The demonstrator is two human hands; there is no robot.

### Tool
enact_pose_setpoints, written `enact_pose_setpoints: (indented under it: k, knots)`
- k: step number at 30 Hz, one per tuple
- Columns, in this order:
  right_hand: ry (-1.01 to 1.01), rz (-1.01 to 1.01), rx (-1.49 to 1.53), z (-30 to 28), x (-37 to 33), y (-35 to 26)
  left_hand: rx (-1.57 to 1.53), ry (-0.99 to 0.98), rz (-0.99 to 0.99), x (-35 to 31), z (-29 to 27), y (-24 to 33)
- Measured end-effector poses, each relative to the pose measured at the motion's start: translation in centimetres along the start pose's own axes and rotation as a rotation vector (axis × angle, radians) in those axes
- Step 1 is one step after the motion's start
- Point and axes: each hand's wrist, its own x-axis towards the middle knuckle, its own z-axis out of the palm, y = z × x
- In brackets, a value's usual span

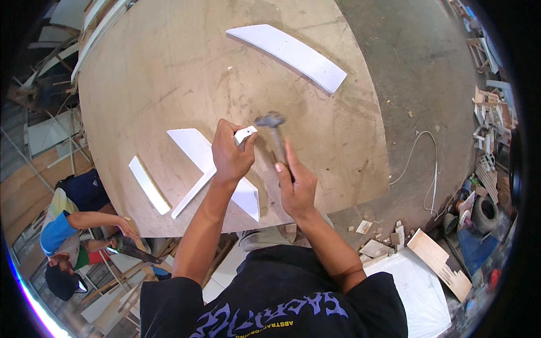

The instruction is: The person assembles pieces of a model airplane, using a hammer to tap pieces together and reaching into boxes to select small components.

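My left hand [232,155] is closed around a small white wooden piece [245,134], whose end face shows a dark spot. In my right hand [298,188] is a hammer [277,138], gripped by the handle. Its slightly blurred head is just right of the white piece's end. Below my left wrist lies a wide white board [191,145], partly hidden by my forearm. A narrow white strip [194,193] crosses it, in line with the held piece; I cannot tell whether they are one. Farther left rests a short white strip [149,185].
A curved white board [290,55] lies at the far side of the plywood tabletop [180,73]. At lower left, a person [62,236] works by the table's corner. Wood scraps [439,262] and a tire [484,211] are on the floor at right, near a pale cable [435,174].
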Motion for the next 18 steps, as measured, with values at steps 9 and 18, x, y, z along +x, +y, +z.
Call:
enact_pose_setpoints:
  k: [9,18]
  knots:
    - [-0.079,-0.034,-0.034,0.3,0.3,0.2,0.057,0.011,0.068,0.1,-0.3,0.0]
    - [0.052,-0.093,-0.026,0.5,-0.3,0.4,0.037,0.015,0.052,-0.3,-0.2,-0.4]
